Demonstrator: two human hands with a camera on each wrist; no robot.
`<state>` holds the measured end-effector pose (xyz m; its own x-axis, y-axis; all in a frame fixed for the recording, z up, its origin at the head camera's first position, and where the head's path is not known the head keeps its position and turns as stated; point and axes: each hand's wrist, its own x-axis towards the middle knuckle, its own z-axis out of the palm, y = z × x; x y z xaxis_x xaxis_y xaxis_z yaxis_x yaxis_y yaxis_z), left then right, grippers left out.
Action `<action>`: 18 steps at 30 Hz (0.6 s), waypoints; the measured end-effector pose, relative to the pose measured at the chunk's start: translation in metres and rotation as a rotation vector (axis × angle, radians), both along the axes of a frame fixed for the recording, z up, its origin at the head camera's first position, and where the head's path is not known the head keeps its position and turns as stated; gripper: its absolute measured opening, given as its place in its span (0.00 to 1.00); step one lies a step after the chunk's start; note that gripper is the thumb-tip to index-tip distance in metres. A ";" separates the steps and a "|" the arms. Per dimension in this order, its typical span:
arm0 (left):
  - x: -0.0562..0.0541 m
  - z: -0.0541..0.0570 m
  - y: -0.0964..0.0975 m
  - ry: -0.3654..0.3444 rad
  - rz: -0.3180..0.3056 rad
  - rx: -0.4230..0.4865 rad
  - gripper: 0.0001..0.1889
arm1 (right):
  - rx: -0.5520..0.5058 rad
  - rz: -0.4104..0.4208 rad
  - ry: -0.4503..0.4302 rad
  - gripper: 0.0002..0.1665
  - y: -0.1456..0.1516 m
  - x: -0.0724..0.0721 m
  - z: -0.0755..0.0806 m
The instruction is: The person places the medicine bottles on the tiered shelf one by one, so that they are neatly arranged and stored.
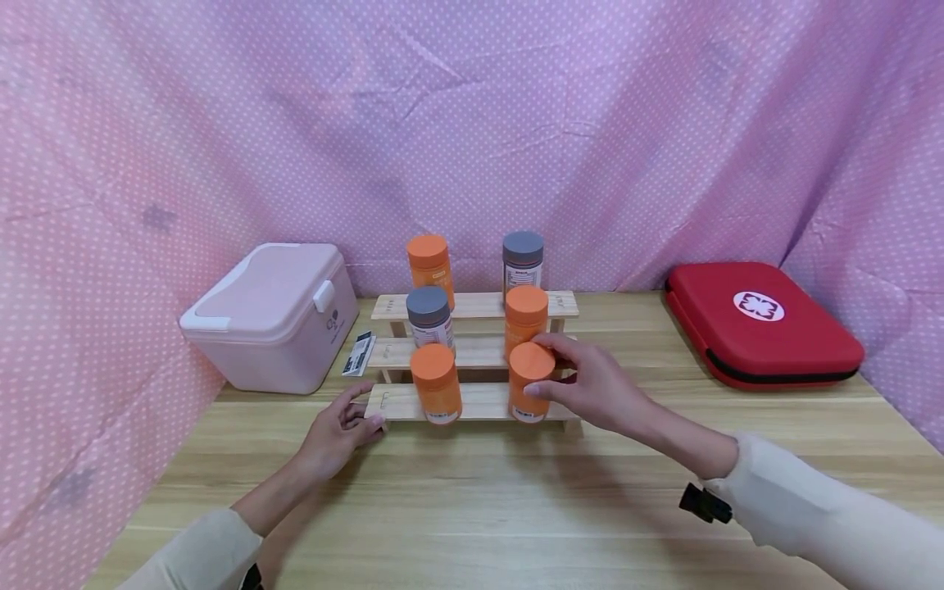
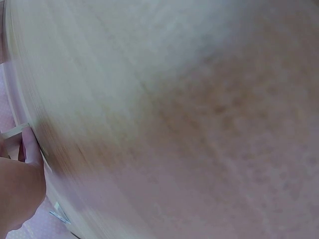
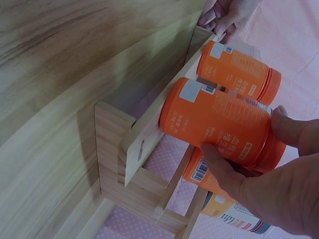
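Note:
A three-tier wooden rack (image 1: 479, 400) stands on the table with jars on each step. My right hand (image 1: 601, 387) holds an orange jar (image 1: 529, 385) at the right of the lowest step, thumb and fingers around its upper part. In the right wrist view that jar (image 3: 214, 124) has its base at the step's board. With thumb and fingers, my left hand (image 1: 335, 434) grips the left end of the lowest step. Another orange jar (image 1: 437, 385) is on the same step, to the left. Behind are a grey-lidded jar (image 1: 430, 315) and an orange jar (image 1: 525, 315) on the middle step.
The top step carries an orange jar (image 1: 430, 266) and a grey-lidded jar (image 1: 522, 262). A pale pink lidded box (image 1: 273, 319) stands at the left, a small printed card (image 1: 359, 354) beside it. At the right lies a red zipped case (image 1: 763, 324). A dotted pink curtain (image 1: 472, 147) hangs behind.

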<state>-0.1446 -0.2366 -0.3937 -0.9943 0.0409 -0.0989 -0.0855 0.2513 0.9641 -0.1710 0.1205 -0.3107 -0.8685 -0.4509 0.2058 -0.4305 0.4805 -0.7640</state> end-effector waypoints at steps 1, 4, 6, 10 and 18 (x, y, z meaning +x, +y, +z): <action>0.000 0.000 0.000 -0.005 0.005 -0.001 0.31 | -0.002 -0.004 0.005 0.35 -0.001 0.000 0.000; -0.001 0.001 0.001 -0.015 0.012 -0.007 0.31 | 0.001 -0.013 0.025 0.34 -0.002 0.002 0.000; -0.001 0.001 0.001 -0.018 0.017 -0.007 0.31 | 0.004 -0.017 0.034 0.34 -0.003 0.002 0.000; -0.003 0.001 0.001 -0.013 0.009 -0.003 0.31 | 0.019 -0.029 0.046 0.34 -0.003 0.002 0.000; -0.002 0.001 0.001 -0.021 0.013 -0.020 0.31 | 0.022 -0.051 0.034 0.36 -0.001 0.002 -0.005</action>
<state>-0.1467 -0.2359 -0.3930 -0.9924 0.0260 -0.1206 -0.1092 0.2693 0.9568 -0.1691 0.1196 -0.3157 -0.8832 -0.4110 0.2259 -0.4304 0.5189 -0.7386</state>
